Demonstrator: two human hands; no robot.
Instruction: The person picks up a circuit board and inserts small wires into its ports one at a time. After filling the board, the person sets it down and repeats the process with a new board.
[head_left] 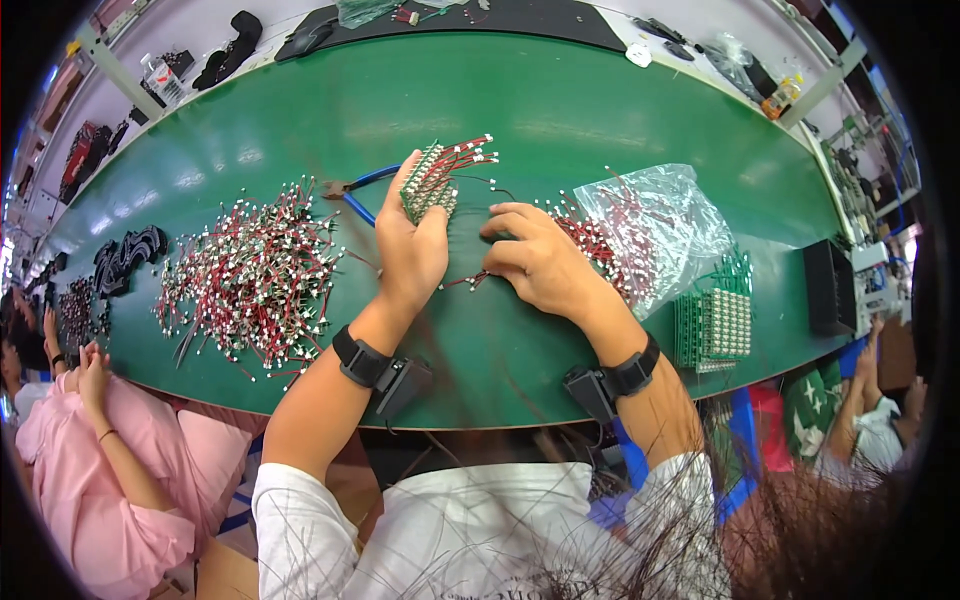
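Observation:
My left hand is closed round a panel of small circuit boards, held upright above the table. Red wires with white plugs stick out from the panel's upper right side. My right hand is palm down with curled fingers beside a smaller heap of red wires with white plugs. A short red wire shows by its fingertips; what the fingers hold, if anything, is hidden. Behind my left hand lie blue-handled pliers.
A large heap of plugged wires covers the left of the green table. At right are a clear plastic bag, stacked green boards and a black box. A person in pink sits at my left.

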